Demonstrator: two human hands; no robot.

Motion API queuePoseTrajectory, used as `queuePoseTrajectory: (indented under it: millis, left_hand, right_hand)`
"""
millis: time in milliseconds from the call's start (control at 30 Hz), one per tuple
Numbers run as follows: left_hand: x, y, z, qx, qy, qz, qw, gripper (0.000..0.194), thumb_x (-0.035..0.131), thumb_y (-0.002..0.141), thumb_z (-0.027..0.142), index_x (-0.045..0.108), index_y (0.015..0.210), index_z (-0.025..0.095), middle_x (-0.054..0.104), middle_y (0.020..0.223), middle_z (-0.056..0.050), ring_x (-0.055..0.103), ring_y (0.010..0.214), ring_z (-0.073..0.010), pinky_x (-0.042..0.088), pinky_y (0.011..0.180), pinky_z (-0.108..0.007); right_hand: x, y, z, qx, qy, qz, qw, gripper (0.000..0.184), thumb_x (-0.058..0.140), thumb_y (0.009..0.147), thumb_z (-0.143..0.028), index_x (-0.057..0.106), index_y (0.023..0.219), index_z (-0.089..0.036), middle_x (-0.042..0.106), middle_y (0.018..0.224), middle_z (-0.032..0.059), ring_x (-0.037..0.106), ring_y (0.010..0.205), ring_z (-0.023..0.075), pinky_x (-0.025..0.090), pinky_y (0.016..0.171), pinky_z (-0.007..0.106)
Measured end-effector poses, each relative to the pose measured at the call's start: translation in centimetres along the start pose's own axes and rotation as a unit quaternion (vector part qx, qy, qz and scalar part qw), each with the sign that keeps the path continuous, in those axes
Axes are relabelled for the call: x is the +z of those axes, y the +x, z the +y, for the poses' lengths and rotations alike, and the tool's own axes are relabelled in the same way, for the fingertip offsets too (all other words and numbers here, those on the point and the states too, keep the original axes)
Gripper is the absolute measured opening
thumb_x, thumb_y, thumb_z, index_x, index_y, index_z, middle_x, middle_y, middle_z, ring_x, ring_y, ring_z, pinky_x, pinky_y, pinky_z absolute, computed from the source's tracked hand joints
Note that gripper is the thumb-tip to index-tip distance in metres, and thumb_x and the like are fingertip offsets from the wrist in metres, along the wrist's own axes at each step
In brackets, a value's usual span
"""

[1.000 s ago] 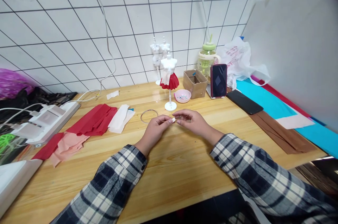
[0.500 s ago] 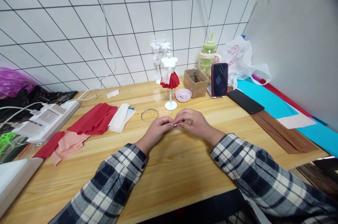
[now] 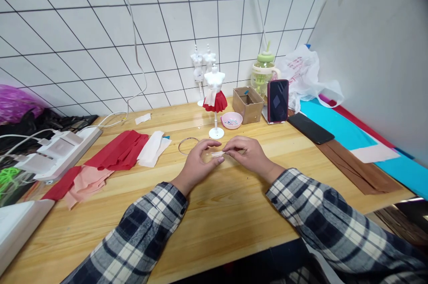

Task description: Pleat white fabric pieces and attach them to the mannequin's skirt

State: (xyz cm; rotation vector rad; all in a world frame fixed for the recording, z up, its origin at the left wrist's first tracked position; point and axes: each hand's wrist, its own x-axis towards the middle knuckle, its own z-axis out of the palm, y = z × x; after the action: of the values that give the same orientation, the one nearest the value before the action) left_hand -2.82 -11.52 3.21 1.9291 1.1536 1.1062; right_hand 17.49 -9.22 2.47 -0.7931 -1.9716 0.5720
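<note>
A small strip of pale fabric [image 3: 218, 154] is pinched at its right end between the thumb and fingertips of my right hand [image 3: 249, 155]. My left hand [image 3: 198, 162] is beside the strip's other end, its thumb and fingers apart. Just behind my hands stands a small white mannequin [image 3: 214, 80] on a round base. It wears a red pleated skirt [image 3: 218, 102] with a pale piece of cloth over the front. A thin metal ring [image 3: 181, 149] lies on the wooden table [image 3: 220, 217], partly hidden by my left hand.
A pink bowl of small beads [image 3: 232, 127], a cardboard box [image 3: 253, 113] and a propped phone [image 3: 278, 101] are behind my right hand. Red fabric [image 3: 117, 152] and white fabric [image 3: 152, 150] lie left. Brown fabric [image 3: 354, 166] and a black phone [image 3: 310, 128] lie right. Two more mannequins [image 3: 198, 67] stand behind.
The fingers of my left hand have opened and come away from the right hand's fingertips. More of the pale strip shows between my hands.
</note>
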Motion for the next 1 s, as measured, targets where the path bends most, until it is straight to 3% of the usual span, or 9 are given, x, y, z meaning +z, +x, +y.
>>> queuePoseTrajectory:
  millis: [100,167,300,433,667,800,900,1000]
  left_hand:
    - [0.0,-0.1,0.3,0.075,0.138,0.012,0.988,0.035,0.075,0.076,0.042,0.069,0.103,0.022,0.070,0.109,-0.008,0.060,0.108,-0.0255,0.042,0.099,-0.041]
    - [0.0,-0.1,0.3,0.090,0.191,0.014,0.977,0.027,0.071,0.080,0.042,0.070,0.099,0.022,0.072,0.102,-0.007,0.062,0.102,-0.0247,0.043,0.096,-0.041]
    - [0.2,-0.1,0.1,0.081,0.222,0.042,0.971,0.018,0.060,0.089,0.036,0.071,0.088,0.022,0.074,0.089,-0.006,0.063,0.090,-0.0215,0.043,0.090,-0.039]
    - [0.1,0.0,-0.1,0.060,0.215,0.050,0.973,0.020,0.059,0.089,0.036,0.072,0.085,0.022,0.074,0.086,-0.005,0.063,0.086,-0.0210,0.044,0.086,-0.037]
    - [0.2,0.0,-0.2,0.043,0.261,-0.004,0.964,0.021,0.058,0.088,0.036,0.074,0.088,0.023,0.075,0.089,-0.005,0.063,0.091,-0.0230,0.040,0.089,-0.041]
    - [0.2,-0.2,0.1,0.058,0.304,-0.025,0.951,0.021,0.060,0.086,0.039,0.074,0.088,0.024,0.074,0.091,-0.005,0.061,0.096,-0.0254,0.034,0.097,-0.045]
    - [-0.7,0.2,-0.3,0.033,0.307,0.013,0.951,0.022,0.056,0.087,0.037,0.073,0.092,0.024,0.074,0.094,-0.006,0.060,0.098,-0.0256,0.036,0.095,-0.043]
    - [-2.8,0.8,-1.7,-0.005,0.325,0.064,0.943,0.020,0.053,0.083,0.026,0.072,0.089,0.022,0.073,0.092,-0.006,0.059,0.096,-0.0265,0.039,0.092,-0.043]
  right_hand:
    - [0.0,0.1,0.1,0.014,0.000,0.005,1.000,0.009,0.066,0.086,-0.019,0.075,0.087,-0.022,0.073,0.087,0.0042,0.067,0.081,0.0160,0.052,0.072,0.028]
    - [0.0,0.1,0.1,0.014,0.001,0.008,1.000,0.009,0.066,0.085,-0.019,0.075,0.087,-0.022,0.073,0.086,0.0042,0.066,0.080,0.0158,0.051,0.071,0.027]
    - [0.1,0.1,0.2,0.046,0.007,0.017,0.999,0.012,0.068,0.083,-0.019,0.074,0.093,-0.021,0.073,0.085,0.0033,0.063,0.072,0.0136,0.050,0.067,0.026]
    - [0.3,0.0,0.1,0.103,0.034,0.006,0.994,0.029,0.068,0.081,-0.020,0.070,0.110,-0.021,0.073,0.084,0.0017,0.056,0.060,0.0108,0.047,0.060,0.024]
    - [0.3,0.1,0.9,0.107,-0.045,-0.026,0.993,0.009,0.068,0.082,-0.026,0.073,0.082,-0.019,0.068,0.071,0.0002,0.052,0.057,0.0102,0.040,0.056,0.023]
    - [0.2,0.0,1.7,0.127,-0.077,-0.057,0.987,0.007,0.067,0.080,-0.024,0.073,0.081,-0.020,0.067,0.068,-0.0016,0.052,0.057,0.0098,0.038,0.055,0.022]
    - [-0.1,0.1,1.9,0.147,-0.091,-0.045,0.984,0.010,0.066,0.082,-0.025,0.074,0.085,-0.020,0.067,0.068,-0.0015,0.053,0.057,0.0103,0.038,0.055,0.022]
    - [-0.3,0.1,2.0,0.160,-0.095,-0.037,0.982,0.012,0.063,0.083,-0.025,0.074,0.085,-0.021,0.067,0.068,-0.0013,0.053,0.057,0.0105,0.038,0.055,0.022]
